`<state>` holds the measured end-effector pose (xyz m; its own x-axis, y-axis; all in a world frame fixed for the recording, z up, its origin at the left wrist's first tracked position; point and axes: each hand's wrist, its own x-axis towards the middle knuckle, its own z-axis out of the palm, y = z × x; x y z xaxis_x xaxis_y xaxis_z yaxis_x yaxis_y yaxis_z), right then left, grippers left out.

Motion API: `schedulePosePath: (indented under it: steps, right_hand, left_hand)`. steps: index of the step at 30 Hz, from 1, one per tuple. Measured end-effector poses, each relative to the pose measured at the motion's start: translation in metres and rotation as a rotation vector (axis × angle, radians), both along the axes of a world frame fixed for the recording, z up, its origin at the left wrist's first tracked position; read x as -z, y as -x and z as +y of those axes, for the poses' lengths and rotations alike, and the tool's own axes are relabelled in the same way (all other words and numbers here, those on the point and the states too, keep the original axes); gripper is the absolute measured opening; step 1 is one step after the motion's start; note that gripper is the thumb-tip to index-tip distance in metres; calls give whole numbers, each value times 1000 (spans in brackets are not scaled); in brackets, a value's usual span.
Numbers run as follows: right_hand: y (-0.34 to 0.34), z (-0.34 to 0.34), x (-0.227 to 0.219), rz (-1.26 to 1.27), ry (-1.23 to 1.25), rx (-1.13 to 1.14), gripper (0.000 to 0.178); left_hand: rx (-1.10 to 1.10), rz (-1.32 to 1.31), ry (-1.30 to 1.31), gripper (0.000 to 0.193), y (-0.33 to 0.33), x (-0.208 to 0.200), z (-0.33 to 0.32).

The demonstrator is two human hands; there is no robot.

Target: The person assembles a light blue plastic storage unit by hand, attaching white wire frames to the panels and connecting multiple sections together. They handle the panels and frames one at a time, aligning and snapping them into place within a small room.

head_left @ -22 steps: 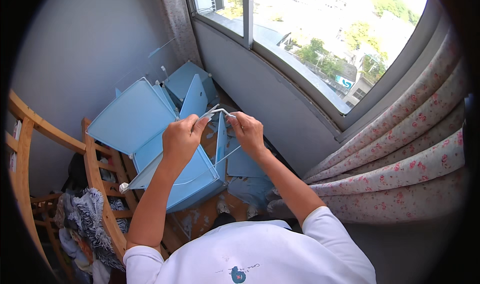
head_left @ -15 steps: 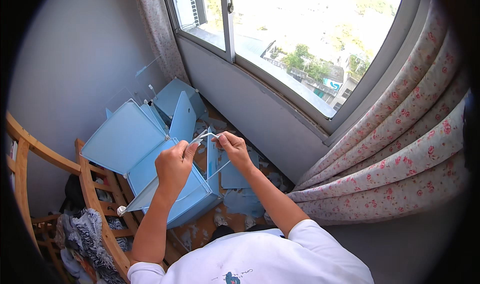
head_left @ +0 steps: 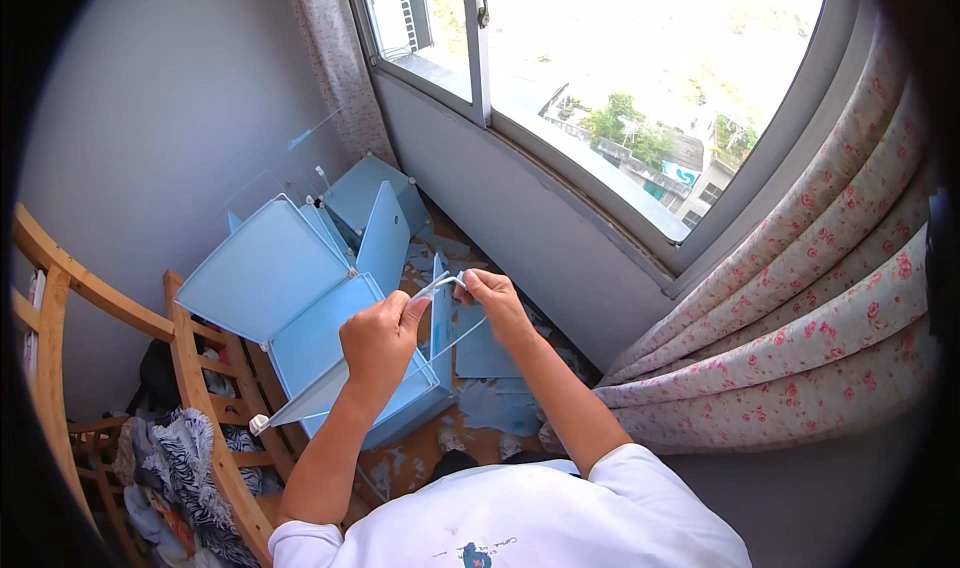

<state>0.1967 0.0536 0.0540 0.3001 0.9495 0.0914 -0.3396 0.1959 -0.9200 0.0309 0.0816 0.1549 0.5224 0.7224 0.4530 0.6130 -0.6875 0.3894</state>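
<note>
My left hand (head_left: 378,340) is closed around the upper edge of a thin see-through panel with a white wire frame. The panel's sheet (head_left: 318,392) slants down to the left, where a white corner connector (head_left: 259,424) sits on the frame. A bent white wire (head_left: 440,284) bridges the gap between my hands. My right hand (head_left: 497,306) pinches its other end between thumb and fingers. Whether that wire is bare or still covered by a strip of sheet, I cannot tell. My fingers hide part of the frame.
Light blue panels and boxes (head_left: 240,268) of a folding cube shelf lean against the wall ahead. Torn blue sheet pieces (head_left: 495,408) litter the brown floor. A wooden bed frame (head_left: 190,368) with clothes (head_left: 185,458) stands left; a window and flowered curtain (head_left: 800,358) are on the right.
The view has shifted, so the room appears farther right. Both hands have moved slightly right with the frame, and the white strip between them now arches more. Both grips stay closed.
</note>
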Motion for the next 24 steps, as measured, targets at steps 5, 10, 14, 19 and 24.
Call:
schedulePosePath:
  steps: [5,10,14,19,24]
  right_hand:
    - [-7,0,3,-18,36,-34,33]
    - [-26,7,35,239,151,118,33]
    - [-45,3,49,-79,209,149,38]
    - [-26,3,56,-322,113,253,41]
    - [-16,3,56,-378,7,183,36]
  left_hand:
    - [-8,46,-18,36,-5,0,-4]
    - [52,59,-104,36,-3,17,-16]
    - [-15,34,-53,38,-1,10,-2]
    - [-45,9,51,41,-2,6,-2]
    - [-23,67,-11,36,-2,7,-2]
